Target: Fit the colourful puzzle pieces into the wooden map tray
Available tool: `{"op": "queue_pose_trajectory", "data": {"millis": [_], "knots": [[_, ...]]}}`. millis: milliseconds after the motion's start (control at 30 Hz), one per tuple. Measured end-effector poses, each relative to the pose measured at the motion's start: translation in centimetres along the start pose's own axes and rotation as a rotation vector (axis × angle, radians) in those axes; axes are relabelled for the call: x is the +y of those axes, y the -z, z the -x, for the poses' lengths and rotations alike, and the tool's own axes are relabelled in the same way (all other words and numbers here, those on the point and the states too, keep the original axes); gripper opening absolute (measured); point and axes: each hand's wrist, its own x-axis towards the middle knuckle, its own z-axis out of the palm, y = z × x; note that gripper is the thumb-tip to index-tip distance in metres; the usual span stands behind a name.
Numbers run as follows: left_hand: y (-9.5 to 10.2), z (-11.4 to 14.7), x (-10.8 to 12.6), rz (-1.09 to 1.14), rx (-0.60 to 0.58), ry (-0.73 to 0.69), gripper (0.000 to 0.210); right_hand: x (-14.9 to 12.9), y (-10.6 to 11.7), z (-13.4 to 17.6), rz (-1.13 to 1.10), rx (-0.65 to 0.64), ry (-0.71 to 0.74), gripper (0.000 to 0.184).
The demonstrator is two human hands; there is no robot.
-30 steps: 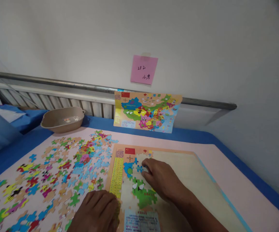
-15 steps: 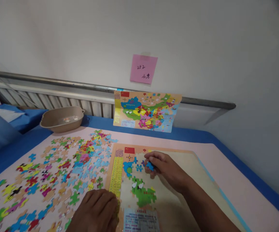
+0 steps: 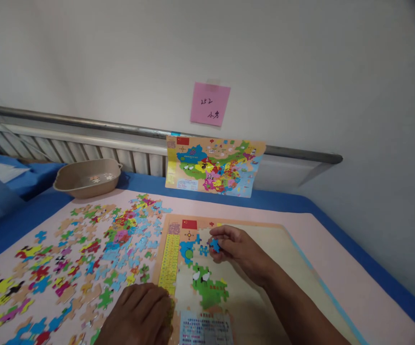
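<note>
My right hand [image 3: 234,247] pinches a blue puzzle piece [image 3: 215,245] between thumb and fingers, just right of several joined blue pieces on the puzzle board [image 3: 257,278]. My left hand [image 3: 137,314] rests with curled fingers at the board's lower left, over its yellow strip [image 3: 169,263]. Its fingertips are hidden, and I cannot see whether anything is in them. On the board, a green section [image 3: 209,290] with two white birds and a larger blue piece [image 3: 186,250] lie in place. Much of the board's right part shows bare backing.
Many loose puzzle pieces [image 3: 85,247] spread across the pink sheet on the left. A tan basin [image 3: 88,184] with several pieces stands behind them. A printed map [image 3: 216,167] leans against the rail [image 3: 300,154], below a pink note [image 3: 210,104] on the wall.
The whole view has shifted slightly. My right hand, still pinching the blue piece, has turned a little and sits closer to the joined blue pieces. My left hand stays put.
</note>
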Motion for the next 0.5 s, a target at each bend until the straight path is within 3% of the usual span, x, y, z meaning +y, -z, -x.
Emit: {"op": "queue_pose_trajectory", "data": {"millis": [500], "knots": [[-0.04,-0.48,0.01,0.03,0.068,-0.009,0.024,0.38,-0.56,-0.24,0.184,0.042,0.069,0.035]]}}
